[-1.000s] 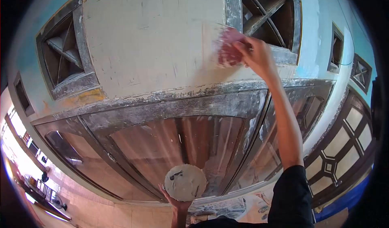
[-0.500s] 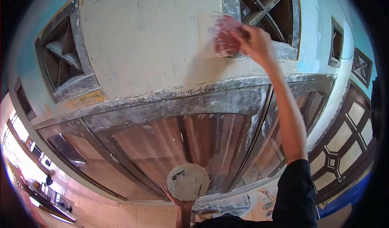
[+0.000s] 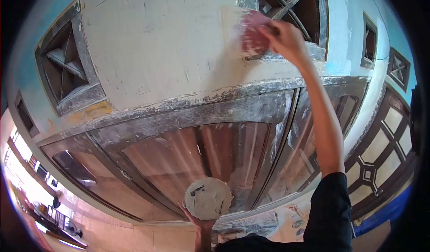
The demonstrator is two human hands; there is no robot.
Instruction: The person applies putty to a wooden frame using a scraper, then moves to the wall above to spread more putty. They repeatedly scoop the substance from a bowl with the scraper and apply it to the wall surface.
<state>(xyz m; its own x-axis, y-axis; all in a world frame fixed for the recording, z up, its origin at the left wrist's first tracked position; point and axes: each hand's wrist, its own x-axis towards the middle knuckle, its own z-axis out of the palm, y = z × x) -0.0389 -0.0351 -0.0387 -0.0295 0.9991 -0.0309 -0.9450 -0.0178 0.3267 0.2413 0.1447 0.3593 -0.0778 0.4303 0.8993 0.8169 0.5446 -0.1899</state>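
My right hand (image 3: pixel 289 41) grips a red, putty-smeared plastic spreader (image 3: pixel 256 33) between thumb and fingers. Its blade edge lies at the pale wall (image 3: pixel 156 41), beside the left frame of a square vent (image 3: pixel 295 10); motion blurs it a little. Low in the view, my left hand (image 3: pixel 202 223) holds up a round disc of grey putty (image 3: pixel 208 199). The fingers reach around its lower left side, and most of the palm is hidden beneath it. Two darker marks show in the putty.
Below the wall runs a worn wooden frame (image 3: pixel 192 117) with glass panels (image 3: pixel 165 155). Another crossed vent (image 3: pixel 67 66) is at the left. A patterned door (image 3: pixel 380 149) stands at the right. Smeared sheeting (image 3: pixel 251 225) lies on the tiled floor (image 3: pixel 139 238); a fan (image 3: pixel 74 229) stands lower left.
My right hand and the spreader have moved slightly right along the wall, toward the vent. The left hand and the putty disc stay nearly in place. The camera view has shifted slightly.
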